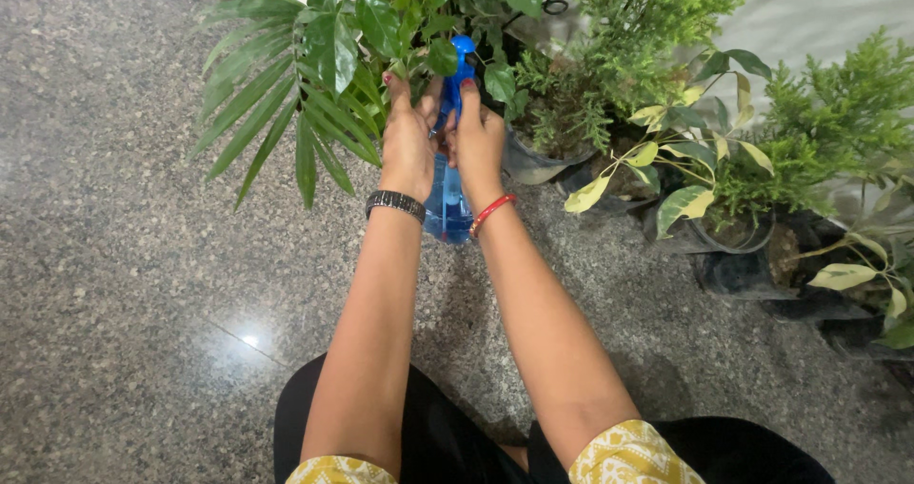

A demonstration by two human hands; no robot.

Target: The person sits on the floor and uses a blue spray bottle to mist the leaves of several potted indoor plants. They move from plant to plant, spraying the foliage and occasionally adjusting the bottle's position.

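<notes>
Hands meet around a blue spray bottle (447,194), held upright just in front of the palm plant (295,75). The left hand (407,146) wraps its side, fingers closed on it; the right hand (479,141) clamps the opposite side, one finger raised toward the blue nozzle (464,56), steadying it among the leaves.

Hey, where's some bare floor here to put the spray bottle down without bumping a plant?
The granite floor left of the left hand is bare, bordered above by the palm fronds. A smaller bare strip lies right of the right hand, below the black pots. Around the blue spray bottle and along the pots, foliage crowds everything.
</notes>
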